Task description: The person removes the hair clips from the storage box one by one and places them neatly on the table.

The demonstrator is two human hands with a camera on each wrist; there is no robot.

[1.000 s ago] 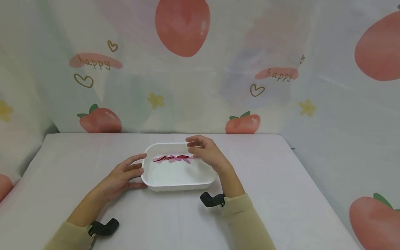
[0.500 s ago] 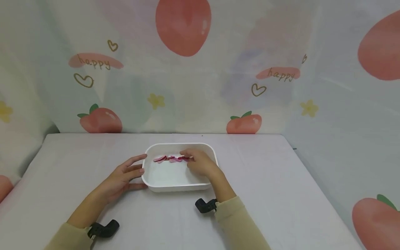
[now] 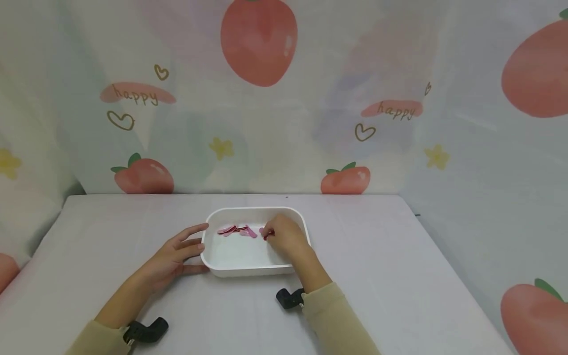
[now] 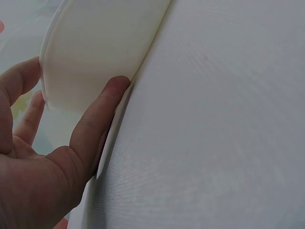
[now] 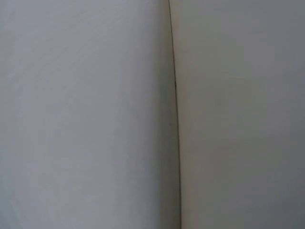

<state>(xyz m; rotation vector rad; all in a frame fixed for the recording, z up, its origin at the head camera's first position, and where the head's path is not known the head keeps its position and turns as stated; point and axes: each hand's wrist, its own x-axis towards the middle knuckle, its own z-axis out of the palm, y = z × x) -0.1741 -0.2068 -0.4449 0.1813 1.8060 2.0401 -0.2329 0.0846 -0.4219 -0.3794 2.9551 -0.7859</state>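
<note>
1. Several small, thin, petal-shaped pieces in pink and dark red (image 3: pixel 250 232) lie in an uneven row inside a shallow, white, rectangular tray with rounded corners (image 3: pixel 239 258), nearer its far wall. They overlap, so their number is hard to make out.
2. At the row's right end, a dark-red piece (image 3: pixel 268 235) shows at the fingertips of the bare right hand (image 3: pixel 286 239); most of it is hidden.
3. The right hand reaches down into the tray from the near right, back of the hand uppermost, fingers curled, its grip pinching the dark-red piece. The hand and wrist cover much of the tray's right part.
4. The bare left hand (image 3: pixel 170 256) steadies the tray's left end, its grip spread, digits touching the rim and outer wall. The left wrist view cuts this hand off at the edge.
5. Both forearms come in from the near edge in beige sleeves (image 3: pixel 341 318), cut off by the lower border, a black bent fitting (image 3: pixel 146 331) at each wrist.
6. Beneath lies a white-covered desk (image 3: pixel 390 291).
7. The right wrist view gives only blurred, pale surfaces meeting along a thin dark line.
</note>
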